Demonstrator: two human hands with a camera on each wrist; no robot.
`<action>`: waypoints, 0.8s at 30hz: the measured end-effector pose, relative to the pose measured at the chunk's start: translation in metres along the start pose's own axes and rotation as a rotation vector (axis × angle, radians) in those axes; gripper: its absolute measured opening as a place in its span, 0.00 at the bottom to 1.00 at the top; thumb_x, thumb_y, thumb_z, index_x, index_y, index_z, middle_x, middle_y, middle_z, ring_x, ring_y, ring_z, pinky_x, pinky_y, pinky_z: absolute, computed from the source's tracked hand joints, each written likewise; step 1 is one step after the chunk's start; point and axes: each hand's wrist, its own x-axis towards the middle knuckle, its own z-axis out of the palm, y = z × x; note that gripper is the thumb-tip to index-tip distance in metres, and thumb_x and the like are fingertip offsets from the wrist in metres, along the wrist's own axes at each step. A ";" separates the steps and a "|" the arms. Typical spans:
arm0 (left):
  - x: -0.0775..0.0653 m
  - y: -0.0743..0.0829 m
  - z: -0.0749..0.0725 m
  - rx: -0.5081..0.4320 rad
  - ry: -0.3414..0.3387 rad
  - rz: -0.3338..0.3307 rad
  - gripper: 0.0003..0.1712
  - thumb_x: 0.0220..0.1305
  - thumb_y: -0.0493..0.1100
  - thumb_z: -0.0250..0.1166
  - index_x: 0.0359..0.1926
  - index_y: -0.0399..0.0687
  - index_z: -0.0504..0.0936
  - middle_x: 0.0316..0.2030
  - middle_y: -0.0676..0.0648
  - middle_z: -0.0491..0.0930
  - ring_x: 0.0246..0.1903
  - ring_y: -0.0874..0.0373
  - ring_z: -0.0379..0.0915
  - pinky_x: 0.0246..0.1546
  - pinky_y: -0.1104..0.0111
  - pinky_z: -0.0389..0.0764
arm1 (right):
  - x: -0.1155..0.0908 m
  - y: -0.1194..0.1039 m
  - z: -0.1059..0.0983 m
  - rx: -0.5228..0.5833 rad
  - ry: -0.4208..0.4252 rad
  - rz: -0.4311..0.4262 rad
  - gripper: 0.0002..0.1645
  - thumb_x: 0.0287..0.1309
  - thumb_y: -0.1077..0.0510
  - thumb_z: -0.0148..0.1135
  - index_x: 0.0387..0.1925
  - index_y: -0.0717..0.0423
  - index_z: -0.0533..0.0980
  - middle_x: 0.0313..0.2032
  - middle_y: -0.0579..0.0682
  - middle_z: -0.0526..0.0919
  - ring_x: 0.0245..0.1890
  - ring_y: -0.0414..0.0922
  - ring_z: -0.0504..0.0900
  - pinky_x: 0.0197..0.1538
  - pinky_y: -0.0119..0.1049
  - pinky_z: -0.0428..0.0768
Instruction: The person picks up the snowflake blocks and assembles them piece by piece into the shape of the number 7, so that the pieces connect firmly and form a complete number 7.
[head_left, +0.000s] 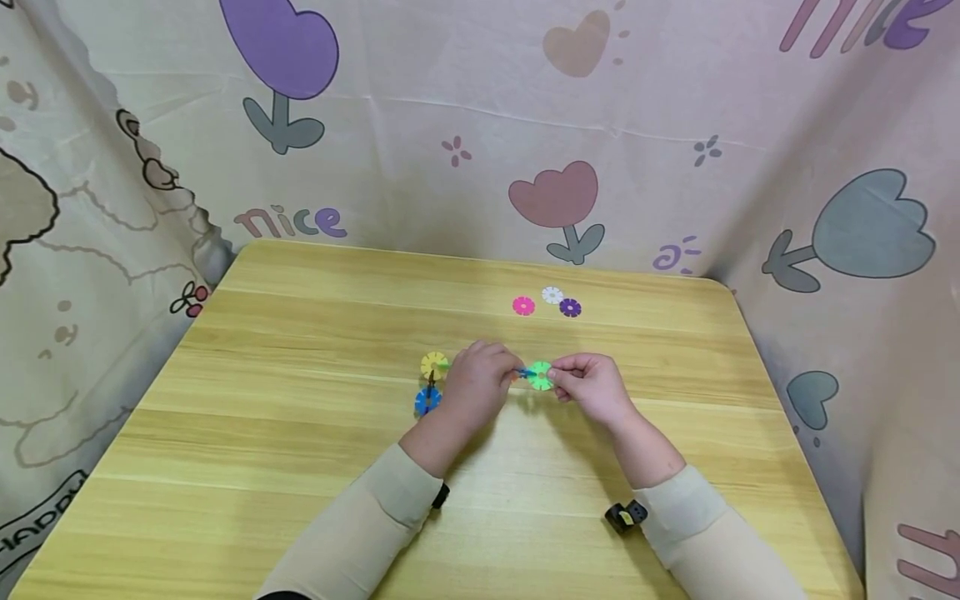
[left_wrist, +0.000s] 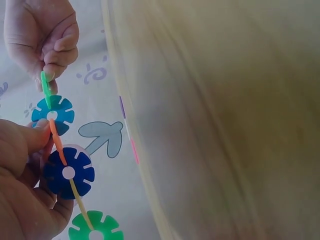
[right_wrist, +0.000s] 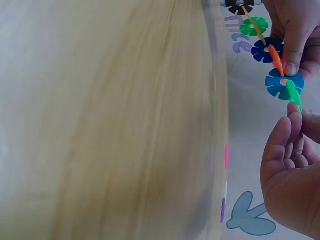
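Observation:
A chain of notched plastic discs runs through both hands. My left hand [head_left: 478, 385] pinches it by the blue disc [left_wrist: 62, 107] and orange disc [left_wrist: 57, 142], close to the right end. In the right hand [head_left: 597, 390], thumb and fingers pinch the bright green disc [head_left: 540, 376], whose slot meets the blue disc's edge. Beyond the left hand, the chain goes on through a dark blue disc [left_wrist: 57, 177], a yellowish disc [left_wrist: 80, 202] and a green disc [left_wrist: 107, 225]. Its far part, with a yellow disc [head_left: 432, 364] and a blue disc [head_left: 427, 402], shows left of the left wrist.
Farther back on the wooden table [head_left: 300, 333] lie three loose discs: pink [head_left: 523, 306], white [head_left: 552, 295] and purple [head_left: 570, 307]. The white and purple ones are close together. A patterned cloth [head_left: 420, 100] hangs behind the table and at its sides.

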 end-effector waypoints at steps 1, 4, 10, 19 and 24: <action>0.000 0.000 0.000 0.001 -0.002 -0.001 0.05 0.70 0.37 0.72 0.42 0.51 0.93 0.42 0.53 0.89 0.45 0.53 0.81 0.48 0.57 0.82 | 0.000 0.000 0.000 0.005 0.003 0.001 0.12 0.68 0.71 0.65 0.47 0.82 0.80 0.29 0.54 0.89 0.24 0.37 0.83 0.32 0.31 0.86; 0.000 -0.001 0.000 -0.013 0.008 0.010 0.05 0.69 0.37 0.72 0.41 0.50 0.93 0.41 0.53 0.89 0.44 0.53 0.82 0.48 0.58 0.82 | 0.000 0.000 0.002 0.021 0.011 0.005 0.12 0.67 0.72 0.65 0.46 0.82 0.80 0.29 0.53 0.89 0.24 0.37 0.83 0.32 0.31 0.86; 0.000 -0.003 0.001 -0.040 0.058 0.038 0.04 0.68 0.37 0.73 0.41 0.48 0.92 0.41 0.53 0.89 0.42 0.54 0.82 0.48 0.62 0.83 | 0.000 -0.003 0.005 0.066 0.035 0.041 0.12 0.67 0.72 0.66 0.47 0.82 0.80 0.27 0.50 0.88 0.23 0.37 0.83 0.32 0.31 0.86; 0.001 -0.003 -0.002 -0.040 0.046 0.034 0.05 0.70 0.37 0.72 0.43 0.50 0.92 0.42 0.54 0.88 0.46 0.54 0.82 0.51 0.62 0.83 | 0.000 -0.004 0.006 0.134 0.045 0.076 0.13 0.69 0.72 0.65 0.48 0.82 0.79 0.27 0.48 0.87 0.23 0.38 0.83 0.33 0.31 0.86; 0.001 -0.003 -0.004 -0.045 0.060 0.049 0.05 0.70 0.37 0.72 0.43 0.49 0.92 0.42 0.52 0.89 0.46 0.53 0.82 0.52 0.60 0.82 | 0.001 -0.004 0.007 0.170 0.047 0.072 0.11 0.69 0.73 0.64 0.48 0.82 0.79 0.26 0.48 0.87 0.23 0.37 0.83 0.33 0.30 0.86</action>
